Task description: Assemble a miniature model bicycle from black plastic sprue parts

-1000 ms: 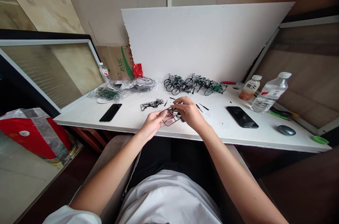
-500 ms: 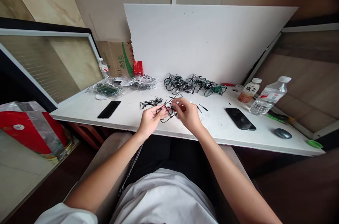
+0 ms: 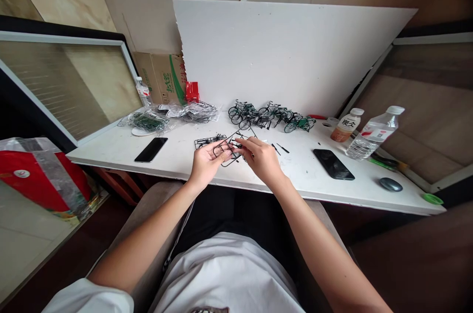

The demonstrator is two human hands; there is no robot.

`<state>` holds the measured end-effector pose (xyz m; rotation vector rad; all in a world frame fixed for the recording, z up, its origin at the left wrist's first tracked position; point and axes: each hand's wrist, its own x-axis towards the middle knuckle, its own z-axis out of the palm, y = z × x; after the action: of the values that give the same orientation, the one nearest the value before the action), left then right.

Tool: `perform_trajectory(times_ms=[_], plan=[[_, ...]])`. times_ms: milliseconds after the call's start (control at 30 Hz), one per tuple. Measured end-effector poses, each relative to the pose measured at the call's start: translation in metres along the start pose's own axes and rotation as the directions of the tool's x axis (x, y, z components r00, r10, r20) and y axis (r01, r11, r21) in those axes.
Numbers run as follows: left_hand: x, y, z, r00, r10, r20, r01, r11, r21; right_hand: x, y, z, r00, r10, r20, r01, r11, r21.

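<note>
Above the front of the white table, my left hand [image 3: 208, 161] grips a thin black plastic parts frame [image 3: 229, 164], thumb and fingers pinching its side. My right hand [image 3: 261, 157] closes on the same frame from the right, fingertips together near its middle. What small part those fingertips touch is hidden. Behind my left hand a second black parts frame [image 3: 210, 140] lies flat on the table. Farther back stands a cluster of small model bicycles [image 3: 273, 115], black and dark green. Two slim black tools [image 3: 283, 148] rest to the right of my right hand.
One phone [image 3: 151, 149] lies at left, another phone [image 3: 333, 164] at right. Two bottles, a brown-labelled bottle [image 3: 346, 125] and a water bottle [image 3: 376, 133], stand near a dark mouse [image 3: 390, 184]. Clear bags of parts [image 3: 150, 123] lie back left. A white board [image 3: 288, 52] leans behind.
Both hands still hold the parts frame, which has turned slightly. The left fingers have spread a little along it, and the right fingertips have shifted. The view has moved slightly.
</note>
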<state>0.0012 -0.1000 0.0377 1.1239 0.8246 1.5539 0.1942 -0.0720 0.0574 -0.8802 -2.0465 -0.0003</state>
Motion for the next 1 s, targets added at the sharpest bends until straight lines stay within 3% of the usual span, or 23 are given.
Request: perform_trajectory(times_ms=[167, 300, 367, 467, 533, 600, 733, 867, 1000], plan=[[-0.004, -0.003, -0.002, 0.994, 0.106, -0.019, -0.099, 0.969, 0.228, 0.0, -0.009, -0.005, 0.996, 0.086, 0.033, -0.083, 0.993, -0.084], [-0.005, -0.005, -0.005, 0.991, 0.128, 0.04, -0.134, 0.943, 0.304, 0.003, -0.018, -0.007, 0.969, 0.242, 0.055, -0.245, 0.968, 0.056], [-0.004, -0.004, -0.005, 0.99, 0.123, 0.071, -0.139, 0.943, 0.303, 0.005, -0.02, -0.007, 0.926, 0.362, 0.11, -0.378, 0.897, 0.23], [-0.003, -0.001, -0.003, 0.993, 0.104, 0.054, -0.115, 0.952, 0.284, 0.006, -0.019, -0.005, 0.845, 0.499, 0.193, -0.526, 0.712, 0.464], [-0.003, 0.003, -0.001, 0.997, 0.068, 0.024, -0.071, 0.964, 0.257, 0.007, -0.017, -0.004, 0.821, 0.535, 0.198, -0.544, 0.631, 0.553], [-0.003, 0.006, 0.0, 0.999, 0.032, -0.002, -0.031, 0.973, 0.229, 0.006, -0.015, -0.003, 0.827, 0.526, 0.196, -0.526, 0.604, 0.598], [-0.003, 0.011, 0.0, 1.0, 0.005, -0.028, 0.001, 0.973, 0.229, 0.005, -0.011, -0.003, 0.875, 0.445, 0.193, -0.462, 0.644, 0.61], [-0.001, 0.01, -0.003, 0.998, 0.041, -0.05, -0.029, 0.974, 0.224, 0.005, -0.008, -0.005, 0.936, 0.32, 0.148, -0.349, 0.78, 0.52], [0.0, 0.01, -0.005, 0.999, 0.03, -0.043, -0.019, 0.972, 0.236, 0.006, -0.012, -0.009, 0.937, 0.312, 0.156, -0.348, 0.848, 0.399]])
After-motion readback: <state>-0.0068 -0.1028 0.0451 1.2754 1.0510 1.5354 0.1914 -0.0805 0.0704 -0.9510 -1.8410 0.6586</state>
